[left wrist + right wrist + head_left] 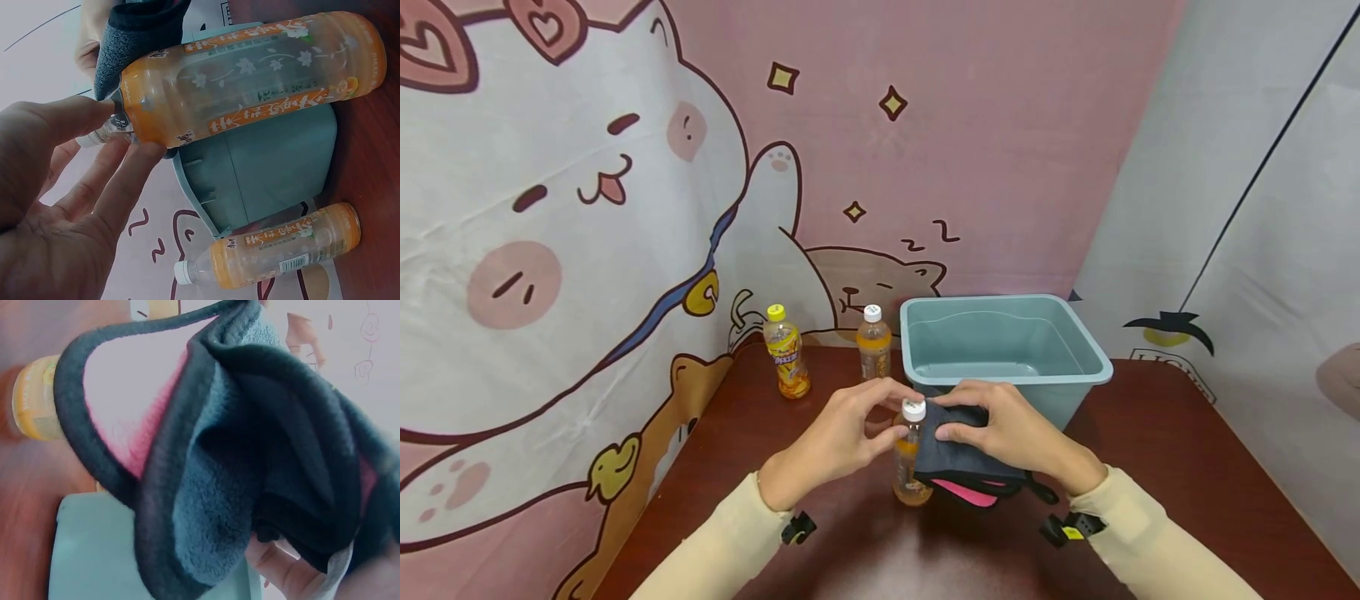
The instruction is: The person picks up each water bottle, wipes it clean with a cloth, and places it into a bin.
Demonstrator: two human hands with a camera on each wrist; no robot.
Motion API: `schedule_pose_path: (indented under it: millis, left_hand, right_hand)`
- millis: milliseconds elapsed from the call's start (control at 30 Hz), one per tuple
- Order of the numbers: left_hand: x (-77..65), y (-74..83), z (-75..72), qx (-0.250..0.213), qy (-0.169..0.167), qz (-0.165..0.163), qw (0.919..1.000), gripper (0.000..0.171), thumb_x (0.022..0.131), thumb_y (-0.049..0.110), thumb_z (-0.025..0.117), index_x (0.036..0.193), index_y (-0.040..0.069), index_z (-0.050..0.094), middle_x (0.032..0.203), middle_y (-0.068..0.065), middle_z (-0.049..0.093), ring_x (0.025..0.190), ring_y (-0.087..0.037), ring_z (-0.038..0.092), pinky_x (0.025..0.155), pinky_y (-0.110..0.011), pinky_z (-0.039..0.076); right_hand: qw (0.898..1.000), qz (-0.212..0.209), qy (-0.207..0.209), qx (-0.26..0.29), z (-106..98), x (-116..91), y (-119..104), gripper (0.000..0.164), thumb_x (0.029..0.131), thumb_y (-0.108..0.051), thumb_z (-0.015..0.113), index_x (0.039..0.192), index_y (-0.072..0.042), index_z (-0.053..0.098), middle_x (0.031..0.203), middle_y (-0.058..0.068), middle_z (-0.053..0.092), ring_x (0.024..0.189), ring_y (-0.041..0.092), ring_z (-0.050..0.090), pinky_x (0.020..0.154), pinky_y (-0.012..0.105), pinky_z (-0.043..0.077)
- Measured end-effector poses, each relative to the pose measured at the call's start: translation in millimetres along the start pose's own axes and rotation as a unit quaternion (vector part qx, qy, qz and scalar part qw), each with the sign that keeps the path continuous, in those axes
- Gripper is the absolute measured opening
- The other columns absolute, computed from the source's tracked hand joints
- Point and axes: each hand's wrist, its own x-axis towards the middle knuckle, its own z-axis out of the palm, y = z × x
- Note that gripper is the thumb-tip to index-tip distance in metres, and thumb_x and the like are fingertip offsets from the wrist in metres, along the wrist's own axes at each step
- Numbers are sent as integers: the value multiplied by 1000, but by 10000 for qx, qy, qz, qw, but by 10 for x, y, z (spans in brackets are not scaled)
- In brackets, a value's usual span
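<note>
A clear plastic bottle (907, 467) with an orange label and white cap stands upright on the table in front of me. My left hand (852, 427) pinches its neck just below the cap, thumb on one side and fingers on the other. My right hand (1003, 423) grips a folded dark grey cloth (958, 454) with black edging and a pink underside. In the left wrist view the cloth (140, 40) lies against the bottle's shoulder (162, 94). From the right wrist view, the cloth's folds (212, 506) hide most of the right hand and of the bottle.
Behind the hands stands a blue-green plastic tub (1000, 379), its inside bare. To its left is a second white-capped bottle (874, 350). Further left stands a yellow-capped bottle (786, 358) with a yellow label. A cartoon-printed cloth backdrop (1000, 150) rises behind the dark red table (827, 533).
</note>
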Motion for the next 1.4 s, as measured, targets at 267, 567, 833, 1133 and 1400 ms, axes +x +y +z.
schedule_pose_path:
  millis: [267, 567, 833, 1133, 1400]
  left_hand:
    - [14, -3, 8, -59, -15, 8, 10000, 48, 104, 5, 88, 147, 19, 72, 139, -1, 79, 122, -18, 80, 95, -20, 69]
    - [15, 12, 0, -91, -61, -18, 9999, 49, 104, 5, 89, 147, 18, 71, 140, -2, 79, 122, -20, 81, 93, -20, 69]
    - [18, 1, 11, -55, -76, -45, 9999, 48, 105, 6, 88, 147, 19, 70, 142, -1, 79, 123, -18, 80, 93, -22, 70]
    - [8, -2, 16, -67, -59, -33, 10000, 47, 106, 6, 87, 147, 19, 70, 142, -1, 78, 123, -19, 80, 94, -19, 68]
    - [13, 6, 14, -103, -80, -66, 9999, 47, 106, 6, 87, 148, 19, 70, 142, -1, 79, 124, -19, 80, 94, -19, 68]
  right_hand:
    - [9997, 29, -29, -224, 3, -8, -13, 43, 98, -32, 97, 137, -18, 87, 118, -9, 85, 99, 2, 73, 79, 23, 62]
    - [9983, 108, -322, -467, 53, -97, 75, 41, 102, -37, 92, 135, -12, 88, 112, -8, 83, 97, 1, 73, 81, 24, 63]
    - [9949, 243, -789, -576, 186, -155, 182, 41, 103, -39, 91, 132, -10, 88, 114, -7, 83, 104, 7, 78, 87, 30, 68]
    - [9873, 469, -1392, -611, 390, -149, 315, 41, 102, -39, 93, 129, -10, 88, 119, -1, 84, 106, 11, 78, 85, 30, 68]
    - [9779, 359, -1795, -1010, 541, -177, 377, 40, 98, -35, 98, 127, -9, 89, 119, 5, 88, 106, 18, 83, 86, 34, 71]
